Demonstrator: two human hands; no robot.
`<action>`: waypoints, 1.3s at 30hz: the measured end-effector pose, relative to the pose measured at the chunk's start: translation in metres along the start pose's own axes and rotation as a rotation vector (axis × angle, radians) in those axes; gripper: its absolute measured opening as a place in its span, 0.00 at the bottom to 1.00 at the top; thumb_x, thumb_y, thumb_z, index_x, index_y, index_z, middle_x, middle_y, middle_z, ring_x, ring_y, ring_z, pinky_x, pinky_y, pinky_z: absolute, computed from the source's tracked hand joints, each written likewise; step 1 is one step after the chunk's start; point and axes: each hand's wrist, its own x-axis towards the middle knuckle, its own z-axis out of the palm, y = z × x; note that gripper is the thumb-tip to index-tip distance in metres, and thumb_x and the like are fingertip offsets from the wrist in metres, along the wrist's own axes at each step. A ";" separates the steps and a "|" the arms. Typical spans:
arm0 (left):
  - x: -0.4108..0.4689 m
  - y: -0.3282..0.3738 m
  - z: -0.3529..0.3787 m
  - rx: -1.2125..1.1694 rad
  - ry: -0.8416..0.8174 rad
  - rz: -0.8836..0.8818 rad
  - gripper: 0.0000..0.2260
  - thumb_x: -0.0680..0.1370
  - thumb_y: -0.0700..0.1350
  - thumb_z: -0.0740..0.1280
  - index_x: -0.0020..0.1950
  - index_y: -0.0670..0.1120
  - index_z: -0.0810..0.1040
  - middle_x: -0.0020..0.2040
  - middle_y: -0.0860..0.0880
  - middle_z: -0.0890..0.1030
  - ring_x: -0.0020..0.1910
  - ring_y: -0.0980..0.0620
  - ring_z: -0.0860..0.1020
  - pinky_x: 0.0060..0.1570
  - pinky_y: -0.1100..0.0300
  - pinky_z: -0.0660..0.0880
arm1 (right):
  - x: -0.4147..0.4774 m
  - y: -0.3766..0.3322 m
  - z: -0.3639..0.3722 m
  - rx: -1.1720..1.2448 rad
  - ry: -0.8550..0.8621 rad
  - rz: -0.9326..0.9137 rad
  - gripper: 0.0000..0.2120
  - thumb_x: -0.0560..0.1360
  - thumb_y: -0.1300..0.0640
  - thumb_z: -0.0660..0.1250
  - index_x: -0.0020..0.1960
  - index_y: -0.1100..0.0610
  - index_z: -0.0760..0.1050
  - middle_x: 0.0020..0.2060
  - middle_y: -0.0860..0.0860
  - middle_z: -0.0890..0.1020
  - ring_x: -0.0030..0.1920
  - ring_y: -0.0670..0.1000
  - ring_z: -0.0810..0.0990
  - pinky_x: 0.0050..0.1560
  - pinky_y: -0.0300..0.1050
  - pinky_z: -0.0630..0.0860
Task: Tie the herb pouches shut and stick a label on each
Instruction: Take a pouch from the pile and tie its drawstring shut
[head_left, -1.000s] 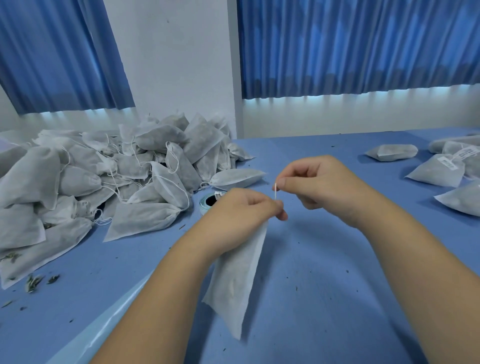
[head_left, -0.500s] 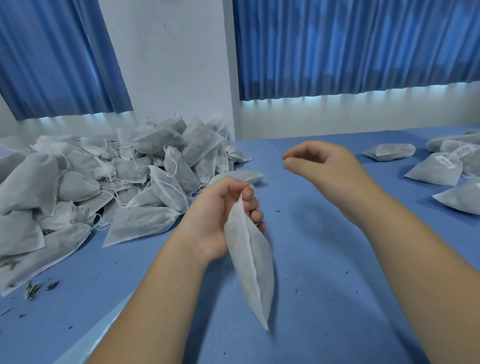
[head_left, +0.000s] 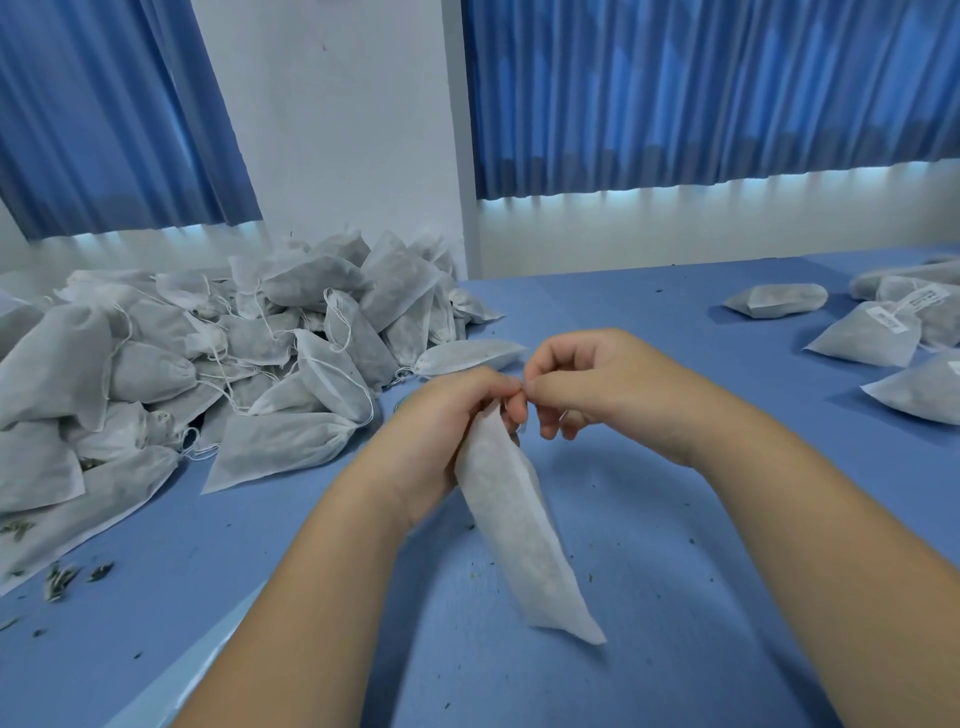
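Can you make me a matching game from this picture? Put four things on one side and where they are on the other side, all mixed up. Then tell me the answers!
Things
1. held pouch
2. big pile of pouches
3. labelled pouch
4. curtains

Places
A. far right of the table
B. at the very back, hanging up high
C. hanging down from the left hand
D. left side of the table

Pairs: 1-C, 2-D, 3-A, 4-B
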 end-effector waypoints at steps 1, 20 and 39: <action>-0.001 0.001 0.001 0.032 0.005 0.002 0.11 0.68 0.48 0.64 0.26 0.47 0.75 0.26 0.52 0.71 0.29 0.53 0.71 0.36 0.59 0.66 | 0.000 0.001 0.000 -0.011 -0.015 0.004 0.07 0.75 0.64 0.65 0.39 0.56 0.77 0.40 0.58 0.84 0.35 0.47 0.79 0.37 0.40 0.75; -0.021 0.020 -0.005 0.470 0.123 0.306 0.10 0.77 0.46 0.71 0.36 0.46 0.82 0.37 0.58 0.83 0.42 0.64 0.78 0.46 0.71 0.68 | 0.002 0.003 0.004 0.112 -0.078 -0.102 0.03 0.65 0.61 0.61 0.36 0.56 0.73 0.30 0.45 0.79 0.31 0.48 0.78 0.35 0.40 0.74; -0.015 0.013 0.000 0.337 0.242 0.162 0.11 0.76 0.49 0.71 0.35 0.48 0.81 0.34 0.53 0.80 0.36 0.59 0.75 0.39 0.67 0.69 | 0.006 0.014 0.002 0.171 -0.019 -0.068 0.04 0.66 0.58 0.66 0.40 0.57 0.76 0.37 0.52 0.82 0.37 0.50 0.82 0.40 0.44 0.76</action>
